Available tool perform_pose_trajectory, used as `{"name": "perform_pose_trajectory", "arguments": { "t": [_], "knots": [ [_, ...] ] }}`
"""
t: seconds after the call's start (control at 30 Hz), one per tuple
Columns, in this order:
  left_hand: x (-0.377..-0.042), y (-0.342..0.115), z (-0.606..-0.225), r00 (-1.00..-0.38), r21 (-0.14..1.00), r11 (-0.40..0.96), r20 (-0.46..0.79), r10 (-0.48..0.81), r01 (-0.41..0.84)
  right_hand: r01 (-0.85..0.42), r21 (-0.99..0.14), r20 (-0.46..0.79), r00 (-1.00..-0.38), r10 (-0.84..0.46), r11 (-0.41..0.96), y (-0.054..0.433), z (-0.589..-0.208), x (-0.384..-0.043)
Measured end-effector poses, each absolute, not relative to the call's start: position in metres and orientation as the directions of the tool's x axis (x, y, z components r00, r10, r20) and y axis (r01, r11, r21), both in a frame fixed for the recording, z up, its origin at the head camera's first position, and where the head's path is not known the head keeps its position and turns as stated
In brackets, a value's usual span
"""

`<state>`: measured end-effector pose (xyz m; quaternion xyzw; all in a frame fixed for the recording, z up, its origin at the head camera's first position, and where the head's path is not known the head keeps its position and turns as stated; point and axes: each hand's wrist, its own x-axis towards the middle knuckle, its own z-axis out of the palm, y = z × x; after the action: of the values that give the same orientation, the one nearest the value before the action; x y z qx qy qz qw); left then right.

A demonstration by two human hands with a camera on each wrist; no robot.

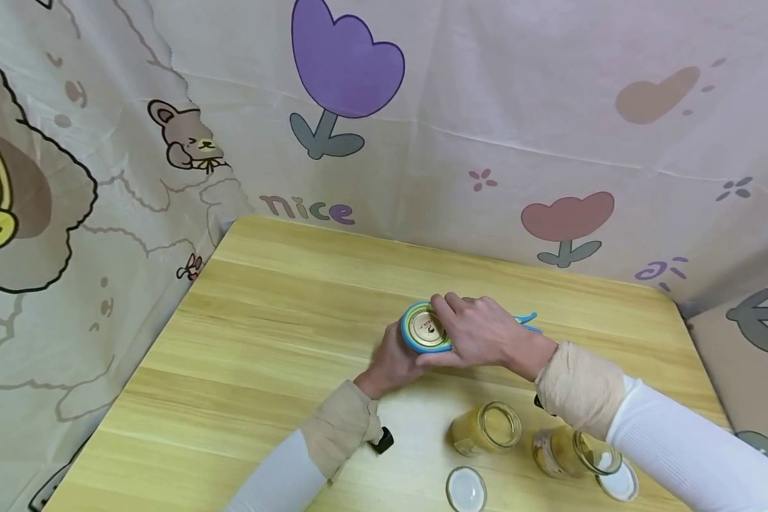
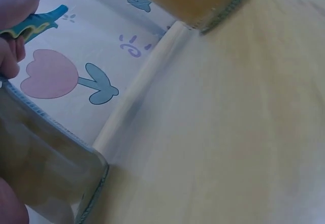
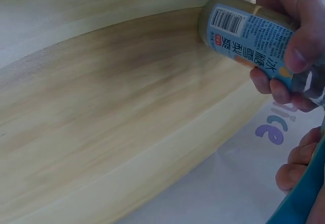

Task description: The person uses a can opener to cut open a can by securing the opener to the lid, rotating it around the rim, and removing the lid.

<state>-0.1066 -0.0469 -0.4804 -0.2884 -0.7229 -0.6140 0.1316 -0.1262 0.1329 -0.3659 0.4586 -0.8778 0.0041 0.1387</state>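
Observation:
My left hand [image 1: 395, 359] holds a glass jar [image 3: 244, 36] with a blue printed label, fingers and thumb curled round its side. Its gold lid [image 1: 424, 328] faces up toward the head camera. Round the lid sits a blue jar opener [image 1: 416, 347], and my right hand [image 1: 486, 331] grips its handles, whose blue tips stick out past that hand. In the right wrist view, part of the right hand [image 3: 299, 163] shows on the blue handle. The head view hides most of the jar's body behind the hands and opener.
Two lidless jars with yellowish contents, one upright-looking [image 1: 470, 430] and one beside it [image 1: 553, 451], stand near the front right. White-lined lids lie by them, one [image 1: 466, 489] in front and one [image 1: 619, 482] at right. A patterned cloth [image 1: 454, 142] hangs behind the wooden table [image 1: 262, 306].

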Motion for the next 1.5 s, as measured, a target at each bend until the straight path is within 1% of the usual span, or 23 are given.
{"name": "perform_pose_trajectory", "arguments": {
  "t": [0.27,0.73,0.9,1.07,1.13,1.27,1.5],
  "knots": [
    [-0.111,-0.048,-0.480,-0.779,0.795,0.091,0.553,0.297,0.599,-0.823,0.143,0.260,-0.505,-0.823,0.550,0.134,-0.365,-0.128],
    [-0.112,-0.050,-0.477,-0.784,0.843,-0.013,0.506,0.358,0.538,-0.853,0.188,0.294,-0.423,-0.857,0.486,0.138,-0.364,-0.131],
    [-0.114,-0.051,-0.477,-0.764,0.840,-0.042,0.512,0.393,0.541,-0.872,0.190,0.292,-0.388,-0.874,0.451,0.138,-0.362,-0.134],
    [-0.114,-0.057,-0.480,-0.734,0.846,-0.088,0.504,0.455,0.526,-0.907,0.194,0.287,-0.313,-0.905,0.375,0.136,-0.358,-0.138],
    [-0.115,-0.059,-0.480,-0.722,0.846,-0.106,0.504,0.475,0.522,-0.915,0.194,0.281,-0.293,-0.914,0.353,0.135,-0.357,-0.140],
    [-0.119,-0.063,-0.479,-0.705,0.858,-0.139,0.490,0.512,0.495,-0.919,0.198,0.263,-0.284,-0.922,0.340,0.133,-0.357,-0.144],
    [-0.122,-0.069,-0.480,-0.677,0.902,-0.185,0.418,0.606,0.391,-0.928,0.210,0.236,-0.259,-0.937,0.309,0.134,-0.360,-0.146]
  ]
}}
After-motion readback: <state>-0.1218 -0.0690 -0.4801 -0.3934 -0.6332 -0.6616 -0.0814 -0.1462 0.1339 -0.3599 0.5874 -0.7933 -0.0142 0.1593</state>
